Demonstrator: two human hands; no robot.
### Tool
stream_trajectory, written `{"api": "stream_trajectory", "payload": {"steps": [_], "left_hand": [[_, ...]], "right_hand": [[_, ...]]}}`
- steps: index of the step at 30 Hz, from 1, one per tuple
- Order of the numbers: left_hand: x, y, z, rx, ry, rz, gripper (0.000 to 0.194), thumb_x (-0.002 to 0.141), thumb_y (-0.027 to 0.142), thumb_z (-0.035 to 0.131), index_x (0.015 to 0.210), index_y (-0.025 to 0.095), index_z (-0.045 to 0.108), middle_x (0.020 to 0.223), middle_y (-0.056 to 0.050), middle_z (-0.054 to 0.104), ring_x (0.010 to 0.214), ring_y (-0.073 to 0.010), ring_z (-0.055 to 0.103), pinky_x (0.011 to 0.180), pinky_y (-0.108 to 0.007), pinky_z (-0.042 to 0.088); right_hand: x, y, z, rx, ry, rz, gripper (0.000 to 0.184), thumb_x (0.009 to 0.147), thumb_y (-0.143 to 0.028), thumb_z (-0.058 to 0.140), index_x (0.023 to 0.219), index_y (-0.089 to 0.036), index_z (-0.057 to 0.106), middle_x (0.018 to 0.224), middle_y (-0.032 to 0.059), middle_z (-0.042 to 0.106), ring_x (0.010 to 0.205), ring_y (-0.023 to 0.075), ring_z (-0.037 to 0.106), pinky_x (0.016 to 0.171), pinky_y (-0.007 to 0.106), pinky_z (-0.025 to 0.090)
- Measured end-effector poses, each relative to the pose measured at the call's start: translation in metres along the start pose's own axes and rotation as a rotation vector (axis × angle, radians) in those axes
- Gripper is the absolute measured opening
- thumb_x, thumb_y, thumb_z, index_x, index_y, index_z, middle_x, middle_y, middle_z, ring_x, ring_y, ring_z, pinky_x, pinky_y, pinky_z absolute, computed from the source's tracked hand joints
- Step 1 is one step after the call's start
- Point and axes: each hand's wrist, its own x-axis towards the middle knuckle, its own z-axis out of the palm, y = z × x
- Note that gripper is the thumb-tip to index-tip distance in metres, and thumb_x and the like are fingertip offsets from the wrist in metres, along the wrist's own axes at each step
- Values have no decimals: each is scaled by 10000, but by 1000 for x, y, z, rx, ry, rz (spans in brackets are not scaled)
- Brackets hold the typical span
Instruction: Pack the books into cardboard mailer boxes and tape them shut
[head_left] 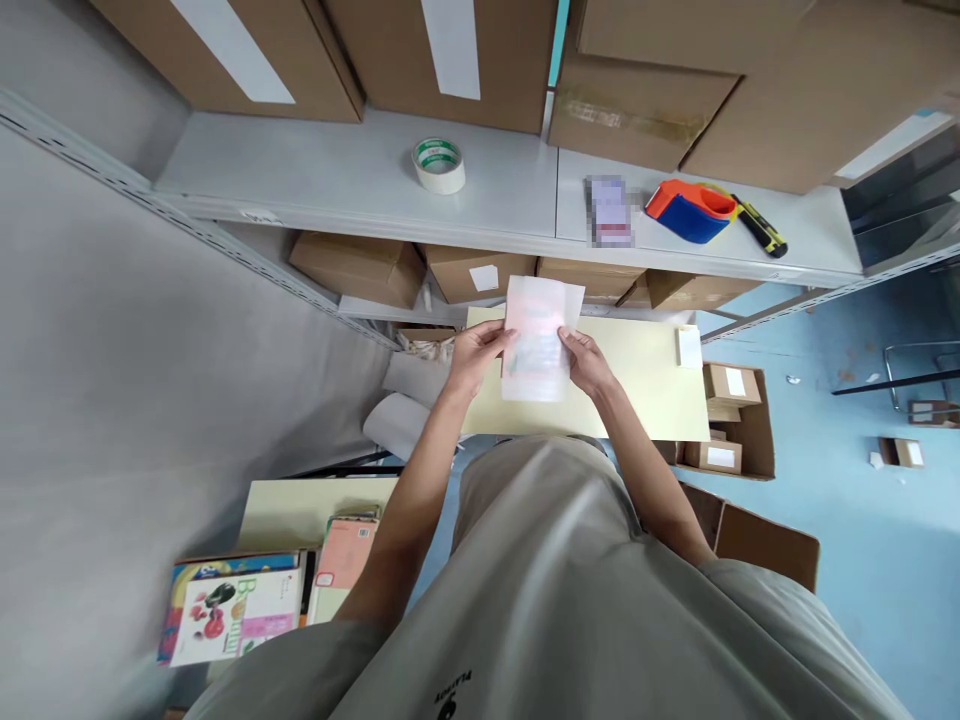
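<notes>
My left hand (481, 350) grips the left edge of a flat packet (541, 345), thumb on top. Its wrapping is whitish and translucent, and faint pink and blurred print show through. At the packet's right edge, my right hand (586, 362) pinches it with the thumb on the front face. The fingers behind the packet are mostly hidden. Both hands hold it upright-looking above a pale yellow table (637, 385), close in front of my body. What lies inside the wrapping is too blurred to name.
On the grey shelf (315, 165) ahead are a tape roll (439, 167), a blurred phone-like item (610, 211), an orange-blue tape dispenser (691, 210) and a utility knife (761, 225). Cardboard boxes (465, 60) stand above; books (240, 615) lie lower left. An open carton (761, 425) sits right.
</notes>
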Motion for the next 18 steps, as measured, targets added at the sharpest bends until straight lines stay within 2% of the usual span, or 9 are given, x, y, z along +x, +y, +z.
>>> {"api": "stream_trajectory", "payload": {"steps": [3,5,8,10,12,14,16,18], "left_hand": [[1,-6,-8,-4,24,1,722,670,715,1110,1107,175,914,1030,-108,906,969,-278,846,834,-354,674],[4,-12,-14,78,67,50,690,748,727,1061,1144,184,906,1102,-131,906,1017,-299,849,873,-388,685],[6,-28,-21,371,186,199,528,880,592,1001,1234,217,883,1338,-159,874,1192,-330,828,1018,-434,682],[4,-42,-18,551,153,222,513,904,479,991,1329,229,853,1472,-169,828,1291,-346,805,1081,-446,671],[-2,-60,-10,662,21,139,630,869,401,1017,1437,233,802,1517,-176,808,1311,-363,807,1094,-461,672],[-8,-78,-1,736,-58,28,735,836,309,1031,1511,240,746,1493,-174,820,1276,-370,828,1096,-472,670],[-12,-94,2,798,-22,-57,675,881,207,963,1509,244,717,1429,-169,848,1220,-363,850,1093,-467,655],[-12,-105,-2,844,62,-128,466,979,142,827,1422,242,725,1362,-166,872,1176,-350,863,1069,-444,634]], "right_hand": [[6,3,2,-2,-18,5,638,705,-819,1063,959,-269,864,991,31,903,1069,285,851,898,361,699],[12,6,1,-42,-12,0,615,750,-815,1039,954,-264,857,975,27,889,1022,266,842,865,346,686],[25,20,1,-111,72,-3,586,790,-807,1011,925,-265,830,917,6,852,921,230,808,803,325,664],[34,37,5,-154,177,2,582,802,-803,992,876,-261,795,837,-8,811,852,213,776,768,318,652],[41,57,13,-205,246,30,572,839,-792,951,838,-253,761,768,-11,770,820,209,757,765,324,654],[44,77,23,-259,223,74,535,898,-763,901,849,-248,764,771,2,773,856,220,776,824,347,674],[44,95,31,-322,156,116,465,948,-712,867,904,-255,797,838,18,814,958,244,809,934,380,690],[45,110,37,-386,119,176,368,978,-636,858,956,-270,825,925,21,854,1093,267,821,1061,405,675]]}}
